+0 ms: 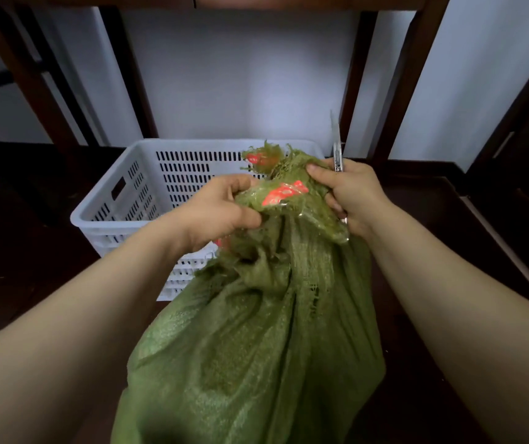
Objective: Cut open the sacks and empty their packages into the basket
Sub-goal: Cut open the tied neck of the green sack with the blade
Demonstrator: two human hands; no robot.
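Note:
A green woven sack (250, 341) stands between my arms, its frayed cut top leaning over the near right corner of a white slotted plastic basket (147, 187). A clear package with red print (284, 193) shows through the torn opening. My left hand (218, 209) grips the sack's left edge at the opening. My right hand (351, 193) pinches the sack's right edge and also holds a utility knife (336, 145), blade pointing up.
The basket sits on a dark floor under a dark wooden table, whose legs (352, 91) stand behind it against a pale wall. Dark wooden furniture stands at the right edge (519, 161).

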